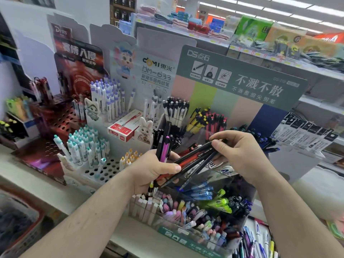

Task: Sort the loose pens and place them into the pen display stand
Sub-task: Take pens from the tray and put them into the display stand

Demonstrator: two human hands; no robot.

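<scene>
- While clamped in the left hand (pixel 154 170) at frame centre, loose pens (pixel 188 162) fanned, long axes running lower left to upper right.
- Right hand (pixel 240 151) pinching upper ends of black pens.
- Pen display stand (pixel 188 237) directly below both hands; right hand judged nearer.

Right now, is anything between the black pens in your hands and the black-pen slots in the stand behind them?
Nothing visible blocks the way. The left hand grips the bundle, right hand pinches the black pens; the black-pen slots sit directly behind.
</scene>
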